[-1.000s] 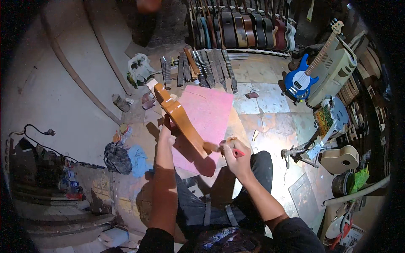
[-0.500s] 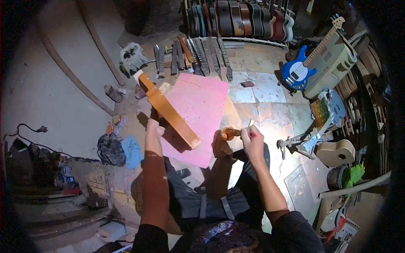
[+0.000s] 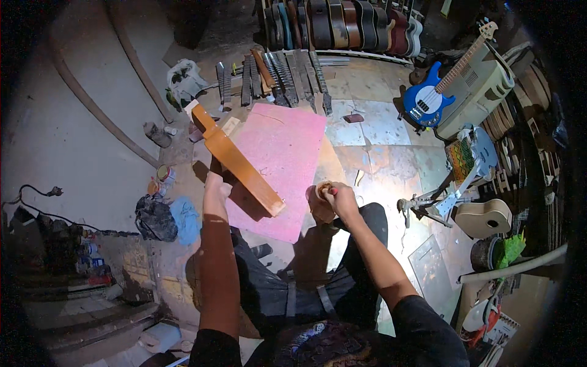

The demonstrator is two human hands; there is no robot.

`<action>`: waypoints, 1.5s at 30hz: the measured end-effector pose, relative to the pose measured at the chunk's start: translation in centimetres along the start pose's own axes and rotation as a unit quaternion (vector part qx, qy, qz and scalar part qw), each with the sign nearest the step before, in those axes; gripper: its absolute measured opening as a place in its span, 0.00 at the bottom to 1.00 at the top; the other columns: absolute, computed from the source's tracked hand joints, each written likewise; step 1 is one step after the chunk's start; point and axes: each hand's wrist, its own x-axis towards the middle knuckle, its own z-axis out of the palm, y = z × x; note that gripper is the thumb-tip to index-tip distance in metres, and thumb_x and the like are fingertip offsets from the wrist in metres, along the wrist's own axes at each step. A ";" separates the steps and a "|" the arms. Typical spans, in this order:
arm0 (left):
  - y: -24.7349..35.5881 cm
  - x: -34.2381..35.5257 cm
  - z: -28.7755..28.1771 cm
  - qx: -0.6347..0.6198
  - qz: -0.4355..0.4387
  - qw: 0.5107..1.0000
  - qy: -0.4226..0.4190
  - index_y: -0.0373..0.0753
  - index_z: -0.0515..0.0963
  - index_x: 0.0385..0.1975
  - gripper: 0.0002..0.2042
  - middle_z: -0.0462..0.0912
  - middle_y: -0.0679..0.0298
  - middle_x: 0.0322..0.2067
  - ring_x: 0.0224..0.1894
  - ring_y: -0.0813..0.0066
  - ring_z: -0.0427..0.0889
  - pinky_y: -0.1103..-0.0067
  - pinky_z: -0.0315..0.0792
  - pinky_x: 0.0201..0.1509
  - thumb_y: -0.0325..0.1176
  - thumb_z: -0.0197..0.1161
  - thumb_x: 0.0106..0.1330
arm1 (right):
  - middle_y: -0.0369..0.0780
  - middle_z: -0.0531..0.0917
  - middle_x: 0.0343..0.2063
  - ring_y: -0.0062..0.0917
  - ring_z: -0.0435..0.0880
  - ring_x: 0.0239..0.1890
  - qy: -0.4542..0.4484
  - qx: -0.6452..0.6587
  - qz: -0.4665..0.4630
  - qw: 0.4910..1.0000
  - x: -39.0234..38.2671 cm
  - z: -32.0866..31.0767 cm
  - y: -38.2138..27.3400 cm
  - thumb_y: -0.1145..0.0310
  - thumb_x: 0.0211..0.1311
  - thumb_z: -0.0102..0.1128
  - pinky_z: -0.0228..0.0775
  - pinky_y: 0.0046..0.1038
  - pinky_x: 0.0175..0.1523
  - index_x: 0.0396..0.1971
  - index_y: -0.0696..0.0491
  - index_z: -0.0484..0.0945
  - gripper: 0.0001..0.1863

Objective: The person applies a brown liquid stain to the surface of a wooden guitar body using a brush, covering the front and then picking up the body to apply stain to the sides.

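Note:
An orange-brown wooden guitar (image 3: 241, 170), seen edge-on with a pale tip at its far end, stands tilted over a pink sheet (image 3: 287, 140). My left hand (image 3: 217, 186) is closed on its left side, with most of the fingers hidden behind it. At the right edge of the sheet is a small cup (image 3: 320, 191) with brown-orange liquid inside. Over its rim my right hand (image 3: 340, 200) is closed on a paintbrush, whose bristle end is down at the cup and largely covered by the hand.
Several fretted necks (image 3: 284, 76) lie beyond the sheet, before a row of guitar bodies (image 3: 339, 27). A blue bass guitar (image 3: 428, 98) leans at the right, above a pale guitar body (image 3: 484, 219). Blue cloth (image 3: 184, 213) and a black bag (image 3: 156, 217) lie left.
My right hand has moved left and slightly down, bringing the brush over the cup. My left hand and the guitar stay nearly in place. The view has shifted a little.

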 end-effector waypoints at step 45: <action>-0.5 0.3 0.8 0.051 0.052 0.997 0.001 0.40 0.77 0.31 0.28 0.82 0.56 0.33 0.38 0.65 0.84 0.66 0.78 0.42 0.64 0.67 0.57 | 0.42 0.81 0.26 0.30 0.81 0.28 0.016 0.206 -0.137 0.969 -6.4 -5.5 -15.2 0.78 0.61 0.63 0.70 0.27 0.35 0.30 0.59 0.79 0.02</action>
